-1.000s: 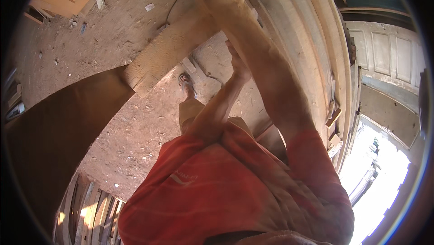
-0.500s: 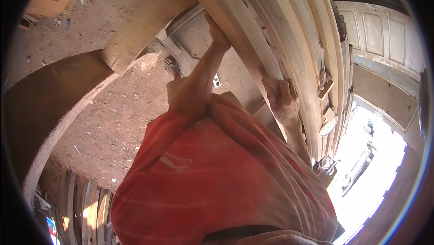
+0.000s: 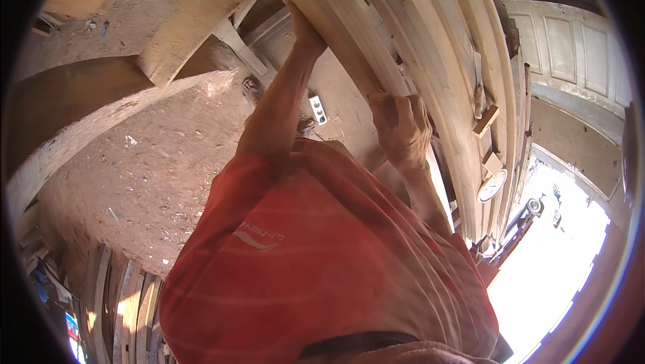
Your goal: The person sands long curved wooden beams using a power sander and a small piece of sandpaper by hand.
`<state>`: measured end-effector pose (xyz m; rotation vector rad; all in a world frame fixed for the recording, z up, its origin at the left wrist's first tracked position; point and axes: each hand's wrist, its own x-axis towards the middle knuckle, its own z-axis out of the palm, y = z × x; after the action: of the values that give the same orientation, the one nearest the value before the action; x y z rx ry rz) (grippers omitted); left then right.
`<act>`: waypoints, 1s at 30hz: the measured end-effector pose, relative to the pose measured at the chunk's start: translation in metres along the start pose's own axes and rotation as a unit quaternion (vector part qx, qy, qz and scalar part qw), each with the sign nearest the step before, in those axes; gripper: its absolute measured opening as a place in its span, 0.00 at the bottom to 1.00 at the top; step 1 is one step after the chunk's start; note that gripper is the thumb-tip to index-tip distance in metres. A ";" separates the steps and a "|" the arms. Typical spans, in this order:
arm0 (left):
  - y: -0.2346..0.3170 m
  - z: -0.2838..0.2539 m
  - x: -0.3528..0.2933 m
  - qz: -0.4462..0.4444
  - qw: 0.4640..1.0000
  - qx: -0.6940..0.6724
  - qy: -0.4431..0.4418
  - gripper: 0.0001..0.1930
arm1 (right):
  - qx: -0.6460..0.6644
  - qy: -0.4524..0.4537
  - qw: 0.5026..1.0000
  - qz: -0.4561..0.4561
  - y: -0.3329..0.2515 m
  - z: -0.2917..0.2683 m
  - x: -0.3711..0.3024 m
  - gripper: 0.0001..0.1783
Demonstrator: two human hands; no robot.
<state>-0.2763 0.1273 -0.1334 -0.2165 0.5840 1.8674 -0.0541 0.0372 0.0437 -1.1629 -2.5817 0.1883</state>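
A long, pale wooden plank [image 3: 336, 18] slants from the top centre down toward the middle right, along the left side of the stacked boards. My left hand [image 3: 308, 32] is against its left edge farther up, and some of those fingers are hidden beneath the wood. Nearer to me, my right hand [image 3: 404, 129] has its fingers curled over the plank's near end, knuckles up. Both hands grip this same plank.
Long stacked boards [image 3: 430, 48] fill the right, carrying a brush-like tool [image 3: 478, 85], small wood blocks [image 3: 486, 122] and a round white dial [image 3: 492, 186]. Left are a wide board [image 3: 195, 24] and a dark curved slab [image 3: 74, 88]. A white power strip [image 3: 318, 110] lies near my feet.
Both hands and the plank have shifted left and slightly away from me. A wider gap shows between my right hand and the stacked boards, and the power strip is in fuller sight.
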 end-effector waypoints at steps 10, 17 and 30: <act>-0.046 -0.056 0.042 0.128 0.982 0.042 -0.134 0.36 | 0.058 0.059 0.996 -0.035 -0.098 0.086 0.229 0.20; -0.055 -0.066 0.042 0.093 0.985 0.043 -0.142 0.36 | 0.067 0.005 0.998 -0.006 -0.090 0.078 0.214 0.22; -0.054 -0.079 0.043 0.059 0.987 0.040 -0.143 0.36 | 0.088 -0.014 0.996 0.019 -0.110 0.086 0.244 0.22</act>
<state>-0.2528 0.1381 -0.2351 0.1409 0.4812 1.9402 -0.3131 0.1474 0.0424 -1.1530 -2.5086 0.4358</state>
